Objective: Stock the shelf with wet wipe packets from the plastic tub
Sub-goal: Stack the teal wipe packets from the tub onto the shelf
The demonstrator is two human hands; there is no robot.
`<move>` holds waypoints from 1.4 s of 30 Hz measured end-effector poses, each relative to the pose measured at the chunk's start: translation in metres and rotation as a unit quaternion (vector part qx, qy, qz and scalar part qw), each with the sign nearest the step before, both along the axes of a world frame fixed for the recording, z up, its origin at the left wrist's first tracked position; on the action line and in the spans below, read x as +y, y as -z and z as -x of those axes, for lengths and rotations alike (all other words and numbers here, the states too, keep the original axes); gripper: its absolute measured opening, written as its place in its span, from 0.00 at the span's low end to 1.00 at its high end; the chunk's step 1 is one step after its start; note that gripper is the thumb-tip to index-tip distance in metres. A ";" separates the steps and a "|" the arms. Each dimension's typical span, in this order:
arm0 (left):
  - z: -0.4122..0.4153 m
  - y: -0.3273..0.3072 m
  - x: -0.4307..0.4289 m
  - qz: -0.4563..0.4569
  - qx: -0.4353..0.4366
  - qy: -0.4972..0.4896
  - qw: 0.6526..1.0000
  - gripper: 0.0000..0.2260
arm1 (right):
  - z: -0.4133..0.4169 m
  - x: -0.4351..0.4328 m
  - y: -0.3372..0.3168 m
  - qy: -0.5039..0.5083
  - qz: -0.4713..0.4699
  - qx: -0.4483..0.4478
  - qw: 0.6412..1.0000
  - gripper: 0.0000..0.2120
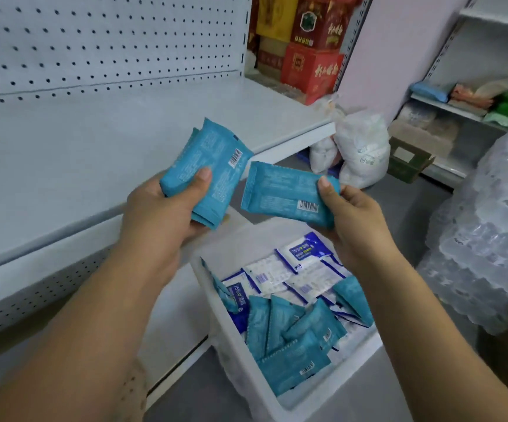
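Note:
My left hand (158, 205) grips a small stack of teal wet wipe packets (210, 169), barcode side up, above the front edge of the white shelf (73, 166). To its right, my right hand (353, 214) pinches a single teal packet (283, 193) by its right end, thumb on top. Both hands hover above the white plastic tub (301, 400) on the floor. Inside the tub lie several more teal packets (292, 354) and several white-and-blue packets (301, 269).
A white pegboard panel (94, 41) backs the shelf. Red and yellow boxes (310, 56) stand at its far right end. White bags (359, 147) lie on the floor behind. Shrink-wrapped water bottles (490, 239) are stacked at the right, before another shelf unit (459, 102).

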State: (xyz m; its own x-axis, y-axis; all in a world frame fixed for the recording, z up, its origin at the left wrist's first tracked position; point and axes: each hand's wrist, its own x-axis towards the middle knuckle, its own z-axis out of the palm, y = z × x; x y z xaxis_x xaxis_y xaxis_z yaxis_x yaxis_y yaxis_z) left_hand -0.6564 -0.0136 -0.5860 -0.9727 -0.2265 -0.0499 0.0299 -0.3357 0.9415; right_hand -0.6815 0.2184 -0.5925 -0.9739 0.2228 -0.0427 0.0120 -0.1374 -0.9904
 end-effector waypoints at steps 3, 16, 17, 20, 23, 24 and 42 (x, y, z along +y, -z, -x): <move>0.003 -0.030 -0.020 -0.027 0.031 -0.064 0.997 0.06 | 0.009 -0.035 -0.030 0.000 0.033 0.050 0.998 0.07; -0.054 -0.087 -0.187 -0.064 0.103 -0.174 0.977 0.15 | -0.012 -0.290 -0.078 -0.273 -0.093 0.313 0.905 0.07; -0.062 -0.088 -0.199 -0.073 0.107 -0.182 0.975 0.17 | -0.017 -0.306 -0.076 -0.304 -0.100 0.314 0.894 0.09; -0.082 -0.088 -0.234 -0.086 0.109 -0.212 0.967 0.23 | -0.029 -0.345 -0.077 -0.373 -0.116 0.314 0.866 0.12; -0.096 -0.081 -0.265 -0.106 0.100 -0.237 0.960 0.20 | -0.036 -0.374 -0.081 -0.423 -0.122 0.315 0.841 0.10; -0.099 -0.078 -0.274 -0.117 0.097 -0.242 0.958 0.19 | -0.036 -0.383 -0.083 -0.429 -0.124 0.317 0.837 0.10; -0.138 -0.064 -0.313 -0.160 0.136 -0.265 0.941 0.17 | -0.042 -0.437 -0.077 -0.429 0.075 0.029 0.900 0.17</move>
